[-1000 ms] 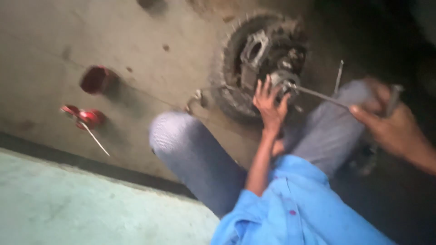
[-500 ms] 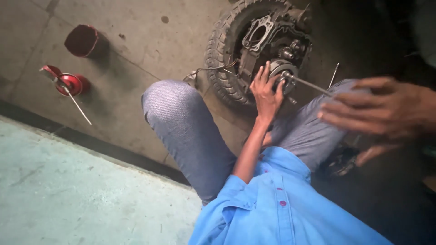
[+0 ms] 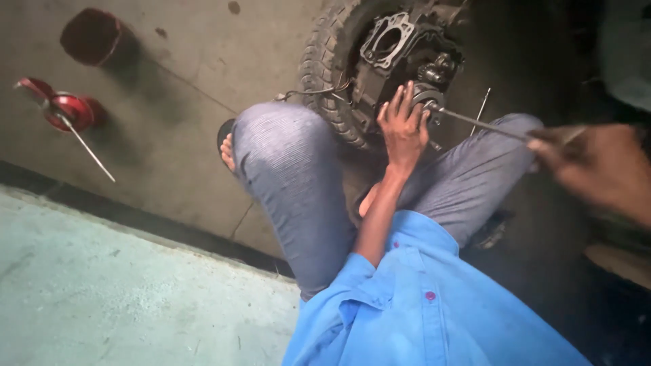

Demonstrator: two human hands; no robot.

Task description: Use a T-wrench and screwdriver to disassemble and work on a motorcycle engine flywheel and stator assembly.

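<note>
Dark greasy engine (image 3: 407, 51) inside tyre (image 3: 325, 74), left hand (image 3: 403, 125) spread open on it, right hand (image 3: 597, 169) gripping thin rod (image 3: 478, 124)

No packages, labels, signs or screens visible anywhere in view.

My left hand (image 3: 403, 129) presses flat on the engine block (image 3: 400, 54) by the tyre (image 3: 325, 74). My right hand (image 3: 597, 169), blurred, grips a long metal rod (image 3: 475, 123).

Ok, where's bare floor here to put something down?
Bare floor lies between the red cup, the red dish and the bent knee. It is crowded at the engine, where the left hand presses and the right hand holds a rod.
</note>
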